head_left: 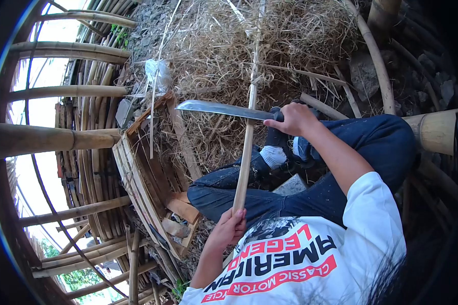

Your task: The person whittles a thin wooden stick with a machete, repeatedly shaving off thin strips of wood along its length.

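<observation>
My right hand (296,120) is closed round the dark handle of a machete (208,107), whose long steel blade points left. The blade crosses a long, pale bamboo strip (246,157), its edge right at the strip near the handle end. Close to my shirt, my left hand (230,227) grips the near end of that strip between thumb and fingers. From there the strip runs away from me over my bent legs (234,190), past a rough node, and out over the shavings.
Dry bamboo shavings (208,46) cover the ground ahead. A wooden crate (132,170) stands left of my legs, with a crumpled clear plastic bag (159,75) beyond it. Bamboo poles (71,91) form a railing at left; a thick bamboo pole (435,131) lies at right.
</observation>
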Motion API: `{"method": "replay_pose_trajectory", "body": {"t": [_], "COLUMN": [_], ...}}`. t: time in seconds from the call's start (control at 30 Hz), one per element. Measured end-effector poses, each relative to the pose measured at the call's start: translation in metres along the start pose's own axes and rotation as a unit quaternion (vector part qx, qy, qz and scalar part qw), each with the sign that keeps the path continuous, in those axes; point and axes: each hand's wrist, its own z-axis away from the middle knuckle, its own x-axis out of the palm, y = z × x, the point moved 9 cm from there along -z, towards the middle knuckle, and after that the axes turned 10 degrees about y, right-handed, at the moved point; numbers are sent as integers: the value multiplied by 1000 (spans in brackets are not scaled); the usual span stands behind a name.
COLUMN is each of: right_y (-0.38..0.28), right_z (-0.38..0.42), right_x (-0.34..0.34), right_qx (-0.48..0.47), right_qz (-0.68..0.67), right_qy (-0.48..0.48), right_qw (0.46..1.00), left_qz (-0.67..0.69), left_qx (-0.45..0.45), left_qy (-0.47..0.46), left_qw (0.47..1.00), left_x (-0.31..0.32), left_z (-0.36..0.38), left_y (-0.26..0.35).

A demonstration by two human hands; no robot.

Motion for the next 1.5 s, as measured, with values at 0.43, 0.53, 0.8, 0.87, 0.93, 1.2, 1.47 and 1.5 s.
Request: {"method": "replay_pose_trajectory", "body": {"t": [0.43,0.53,0.8,0.87,0.93,1.2,1.47,1.5], "right_y": [4,0,-56,-26,23,-25,-32,-3], "right_z": [-6,1,18,4,-7,19,10,-3], "right_x": [7,-1,18,15,18,15,21,14], "right_qx": [-3,12,-154,-100,27,-24,-111,-8], "right_qz": [-20,8,19,13,-21,-27,-14,12], "right_qy": [16,23,-52,-18,-5,4,22,29], "right_qw": [1000,1000,987,995,999,999,994,999], "left_qz": [37,23,13,17,24,35,4,8], "left_qx": [-25,-17,-35,-46,-46,-37,-47,-45], "left_qy": [-31,-28,-19,-7,-2,-52,-5,-3], "left_qw": [999,999,999,999,999,997,999,999], "left_x": [12,19,14,10,7,20,2,-1], "left_z": [6,1,9,12,13,-2,15,16], "left_y": [-14,-12,-6,-11,-15,-7,-11,-11]}}
